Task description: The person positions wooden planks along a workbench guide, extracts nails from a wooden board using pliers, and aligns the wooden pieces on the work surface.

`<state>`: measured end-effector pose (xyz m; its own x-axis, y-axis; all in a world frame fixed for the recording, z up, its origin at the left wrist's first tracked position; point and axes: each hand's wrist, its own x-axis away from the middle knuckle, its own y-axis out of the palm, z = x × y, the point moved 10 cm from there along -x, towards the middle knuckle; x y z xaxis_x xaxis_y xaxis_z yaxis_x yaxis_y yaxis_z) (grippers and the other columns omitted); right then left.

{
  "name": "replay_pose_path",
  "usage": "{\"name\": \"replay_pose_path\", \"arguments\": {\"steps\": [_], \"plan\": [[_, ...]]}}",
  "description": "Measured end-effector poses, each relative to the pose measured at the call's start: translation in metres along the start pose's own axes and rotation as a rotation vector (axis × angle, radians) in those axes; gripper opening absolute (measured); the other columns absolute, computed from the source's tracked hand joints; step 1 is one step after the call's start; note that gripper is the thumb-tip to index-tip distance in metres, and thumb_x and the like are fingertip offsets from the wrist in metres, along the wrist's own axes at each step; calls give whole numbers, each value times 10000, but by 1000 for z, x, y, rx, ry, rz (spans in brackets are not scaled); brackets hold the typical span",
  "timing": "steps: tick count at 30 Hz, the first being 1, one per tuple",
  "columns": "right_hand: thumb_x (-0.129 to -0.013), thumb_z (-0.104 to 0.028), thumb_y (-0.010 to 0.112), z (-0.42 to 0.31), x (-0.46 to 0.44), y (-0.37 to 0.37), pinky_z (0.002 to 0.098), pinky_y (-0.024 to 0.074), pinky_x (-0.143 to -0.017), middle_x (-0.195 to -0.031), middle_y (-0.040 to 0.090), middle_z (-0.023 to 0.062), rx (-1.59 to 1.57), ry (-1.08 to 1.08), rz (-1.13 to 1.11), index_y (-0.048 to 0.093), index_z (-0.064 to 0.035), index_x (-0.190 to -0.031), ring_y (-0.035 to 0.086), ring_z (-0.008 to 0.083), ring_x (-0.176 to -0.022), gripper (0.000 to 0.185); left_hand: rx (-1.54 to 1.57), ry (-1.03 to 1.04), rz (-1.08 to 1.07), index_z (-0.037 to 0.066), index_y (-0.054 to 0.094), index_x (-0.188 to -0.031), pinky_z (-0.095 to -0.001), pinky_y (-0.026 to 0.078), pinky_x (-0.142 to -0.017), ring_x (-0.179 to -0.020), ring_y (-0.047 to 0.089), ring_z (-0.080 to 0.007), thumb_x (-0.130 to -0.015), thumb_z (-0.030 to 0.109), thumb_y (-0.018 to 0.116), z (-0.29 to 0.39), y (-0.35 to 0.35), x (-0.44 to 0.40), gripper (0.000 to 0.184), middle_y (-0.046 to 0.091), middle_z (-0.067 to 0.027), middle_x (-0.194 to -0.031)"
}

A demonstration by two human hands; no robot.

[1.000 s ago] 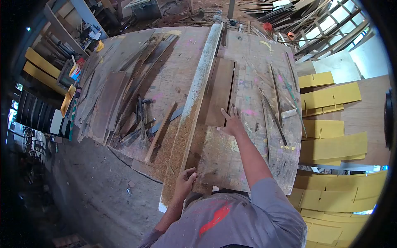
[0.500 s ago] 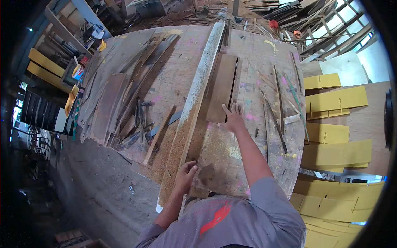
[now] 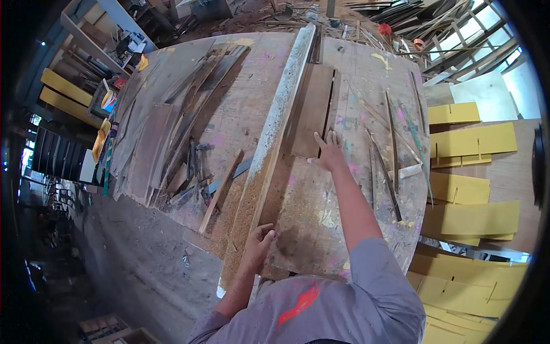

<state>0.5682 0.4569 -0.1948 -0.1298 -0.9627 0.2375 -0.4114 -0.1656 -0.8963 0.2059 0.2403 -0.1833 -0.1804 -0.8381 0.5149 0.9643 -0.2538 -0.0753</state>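
Head view: the right hand point(image 3: 329, 155), fingers spread, partly hides one near corner of a flat brown wooden board point(image 3: 311, 109), now farther along the long speckled white-and-brown beam point(image 3: 268, 148) than earlier. The left hand's point(image 3: 256, 246) fingers curl by the beam, any pinch indiscernible.

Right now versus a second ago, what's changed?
The brown board has slid away from the person along the speckled beam, the right hand moving with it, fingers spread at its near end. No visible grasp or release. The left hand stays beside the beam.

Woodworking shop: workbench point(image 3: 252, 86), wood strips point(image 3: 195, 97)
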Motion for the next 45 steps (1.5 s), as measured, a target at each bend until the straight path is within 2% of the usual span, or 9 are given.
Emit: {"name": "replay_pose_path", "arguments": {"steps": [10, 19, 22, 24, 27, 32, 36, 38, 45], "plan": [[-777, -580, 876, 8, -23, -13, 608, 75, -1321, -1742, 141, 329, 39, 31, -13, 211, -330, -1722, 98, 459, -1642, 1183, -61, -7, 11, -45, 631, -1397, -336, 538, -1026, -1147, 697, -189, -1058, 163, 681, -1, -1, 4, 402, 735, -119, -1250], [-821, -526, 862, 58, -60, -35, 584, 218, -1306, -1708, 289, 300, 109, 13, -24, 228, -300, -1717, 243, 452, -1610, 1121, -60, -43, 18, -57, 619, -1399, -351, 544, -1017, -1148, 700, -192, -1063, 162, 664, 7, 0, 18, 404, 730, -133, -1261], [-845, -476, 846, 111, -65, -54, 574, 364, -1240, -1676, 377, 267, 330, 18, 50, 273, -279, -1701, 442, 443, -1508, 1049, -63, -53, 18, -43, 628, -1397, -351, 547, -1014, -1153, 699, -191, -1054, 173, 683, -6, -3, 23, 409, 729, -125, -1265], [-859, -425, 836, 194, -82, -37, 559, 446, -1168, -1640, 428, 263, 28, 223, 100, 372, -250, -1658, 549, 447, -1393, 940, -99, -28, 6, -23, 643, -1386, -345, 551, -1001, -1142, 703, -187, -1045, 185, 704, -12, 0, 23, 403, 734, -107, -1253], [-869, -347, 826, 182, -61, -63, 544, 528, -1070, -1578, 500, 258, 74, 247, 27, 508, -191, -1569, 654, 453, -1236, 785, -162, -2, -137, -6, 642, -1394, -363, 563, -981, -1142, 714, -215, -1032, 222, 723, -23, 32, 16, 435, 739, -132, -1253], [-827, -315, 874, 124, -13, -104, 513, 500, -1109, -1464, 620, 225, -14, 238, 148, 625, -98, -1462, 635, 421, -1282, 716, -343, 131, -387, 5, 626, -1415, -398, 570, -987, -1156, 723, -285, -1027, 339, 714, 48, 150, -49, 519, 728, -199, -1278], [-796, -338, 904, 151, -9, -88, 478, 444, -1175, -1404, 674, 198, -125, 181, 397, 640, -79, -1445, 589, 384, -1354, 748, -521, 374, -210, 42, 616, -1419, -449, 541, -1034, -1229, 677, -395, -908, 300, 811, 136, 243, -169, 605, 656, -249, -1380], [-794, -347, 904, 165, -11, -88, 470, 433, -1186, -1395, 681, 197, -162, 153, 418, 652, -80, -1435, 583, 378, -1363, 738, -490, 721, 83, 41, 613, -1384, -454, 530, -1033, -1196, 683, -406, -852, 253, 839, 166, 268, -220, 616, 647, -237, -1398], [-819, -270, 878, 181, -4, -117, 481, 478, -1126, -1316, 711, 217, -457, 239, 400, 706, -70, -1341, 648, 376, -1265, 585, -40, 380, 48, 11, 670, -1259, -398, 534, -1006, -1115, 722, -302, -851, 161, 805, 156, 288, -298, 455, 747, -154, -1218]]}}
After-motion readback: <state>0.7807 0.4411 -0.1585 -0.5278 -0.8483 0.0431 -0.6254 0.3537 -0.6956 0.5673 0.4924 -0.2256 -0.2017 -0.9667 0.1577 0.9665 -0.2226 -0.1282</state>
